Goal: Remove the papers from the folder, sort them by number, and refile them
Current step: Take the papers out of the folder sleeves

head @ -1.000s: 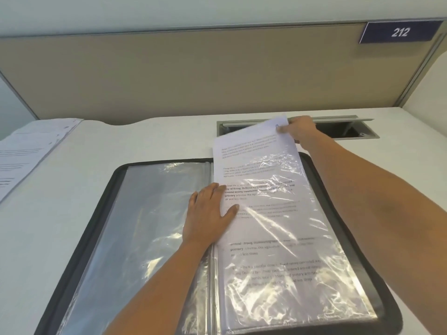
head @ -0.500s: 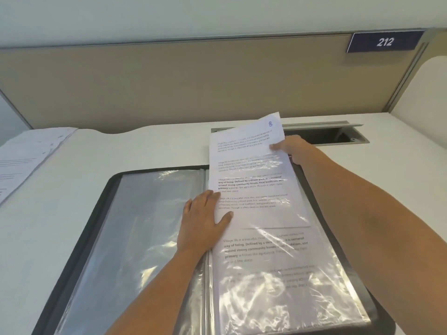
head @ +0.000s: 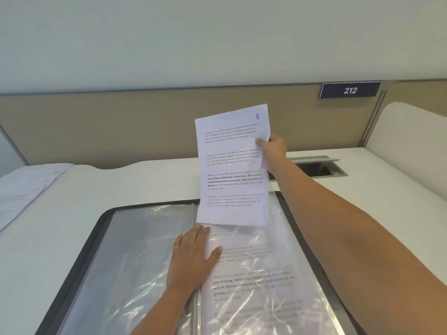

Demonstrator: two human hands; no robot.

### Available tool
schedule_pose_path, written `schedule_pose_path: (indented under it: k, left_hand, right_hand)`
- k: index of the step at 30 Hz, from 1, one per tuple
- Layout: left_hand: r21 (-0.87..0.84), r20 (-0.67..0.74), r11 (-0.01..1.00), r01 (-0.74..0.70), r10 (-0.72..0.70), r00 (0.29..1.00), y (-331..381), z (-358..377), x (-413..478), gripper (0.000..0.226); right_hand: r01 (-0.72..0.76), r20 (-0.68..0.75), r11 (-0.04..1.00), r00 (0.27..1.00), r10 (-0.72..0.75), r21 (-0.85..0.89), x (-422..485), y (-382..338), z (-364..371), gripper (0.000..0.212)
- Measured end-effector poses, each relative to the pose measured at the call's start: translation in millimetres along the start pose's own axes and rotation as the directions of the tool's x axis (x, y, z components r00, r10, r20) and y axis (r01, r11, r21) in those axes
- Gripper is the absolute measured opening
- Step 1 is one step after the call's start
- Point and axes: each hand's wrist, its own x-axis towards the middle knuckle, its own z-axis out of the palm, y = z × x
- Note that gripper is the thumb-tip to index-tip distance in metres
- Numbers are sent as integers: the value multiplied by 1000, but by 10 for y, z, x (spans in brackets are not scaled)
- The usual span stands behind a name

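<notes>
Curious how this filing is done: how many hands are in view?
2: the right hand pinches the numbered sheet by its right edge, raised over the folder; the left hand lies flat on the folder near its spine.

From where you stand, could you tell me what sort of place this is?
Probably an office cubicle: a beige fabric partition bearing a navy plate reading 212, and a white desk with a recessed cable tray.

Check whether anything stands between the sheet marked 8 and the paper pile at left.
Nothing visible does. The right hand holds the sheet above the folder; between it and the pile lie only bare desk and the folder's flat left side.
</notes>
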Motion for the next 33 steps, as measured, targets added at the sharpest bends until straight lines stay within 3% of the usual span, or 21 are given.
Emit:
schedule_pose_path:
  k: [4,11,15,19,21,23,25,28,33]
  left_hand:
    - [-2,13,1000,-8,8,1000,11,-19,1,85]
    - [41,29,999,-14,13,1000,13,-44,28,91]
    - [69,124,998,3,-12,992,37,-90,56,96]
    - [-28,275,997,72,-62,960,68,-226,127,63]
    - [-167,281,977,135,-84,956,64,-308,163,56]
    - [-431,241,863,261,-169,956,70,-430,166,47]
    - [-608,231,718,339,-249,941,75,-554,154,37]
    - [-707,283,572,415,-309,908,38,-693,126,26]
    - [-861,321,281,423,-344,882,-47,-977,11,46]
  right_hand:
    - [35,18,998,999,-36,59,-44,-194,-13,22]
    - [42,34,936,998,-58,349,-90,-610,-148,24]
    - [81,-41,857,997,-70,509,-177,-625,-240,5]
    - [107,-154,736,988,-4,668,-242,-664,-349,9]
    - [102,-164,704,986,20,703,-313,-652,-380,13]
    - [94,-161,681,986,35,726,-393,-613,-389,6]
    - [76,-147,657,988,53,750,-482,-552,-388,13]
    - [29,-117,652,989,93,758,-634,-466,-365,18]
    - [-83,-9,662,991,135,745,-917,-377,-324,27]
